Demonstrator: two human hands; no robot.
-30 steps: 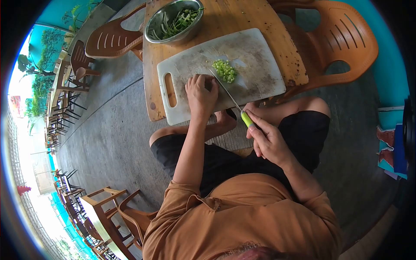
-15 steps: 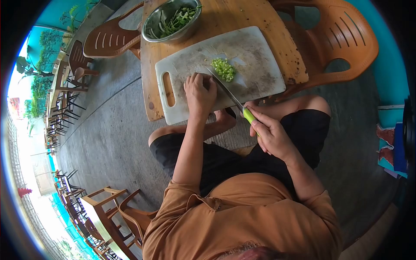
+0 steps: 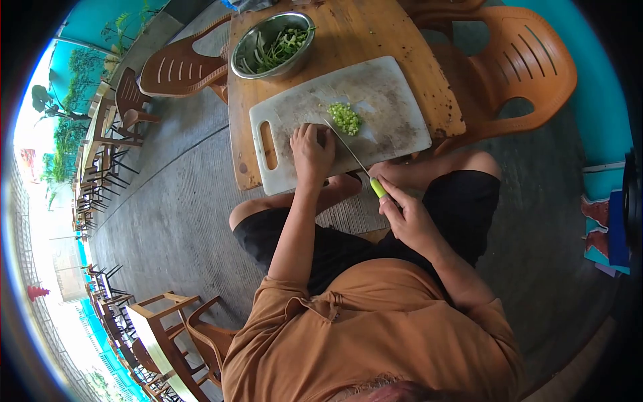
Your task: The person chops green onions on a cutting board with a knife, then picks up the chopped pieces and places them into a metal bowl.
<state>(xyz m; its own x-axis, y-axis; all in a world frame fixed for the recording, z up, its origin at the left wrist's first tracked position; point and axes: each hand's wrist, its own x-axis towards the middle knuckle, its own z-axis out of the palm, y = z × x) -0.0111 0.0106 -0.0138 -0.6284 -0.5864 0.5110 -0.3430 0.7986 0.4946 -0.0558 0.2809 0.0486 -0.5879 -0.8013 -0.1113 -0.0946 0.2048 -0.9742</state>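
A knife (image 3: 352, 153) with a bright green handle is gripped in my right hand (image 3: 410, 220). Its blade reaches over the near edge of a white cutting board (image 3: 395, 87), the tip lying between my left hand and a small pile of chopped pale-green vegetable (image 3: 345, 118). My left hand (image 3: 312, 153) rests on the board with its fingers curled, close to the left side of the blade. Whatever those fingers may hold is hidden beneath them. The board is stained and has a handle slot at its left end.
Behind the board, a metal bowl (image 3: 298, 65) of cut greens stands on the wooden table (image 3: 355, 30). Orange-brown plastic chairs flank the table, one at the left (image 3: 177, 67) and one at the right (image 3: 529, 67). My knees are under the near edge.
The view has shifted, so the board and bowl sit slightly lower. The knife blade now looks thinner, turned more edge-on. My left hand stays curled at the same part of the board.
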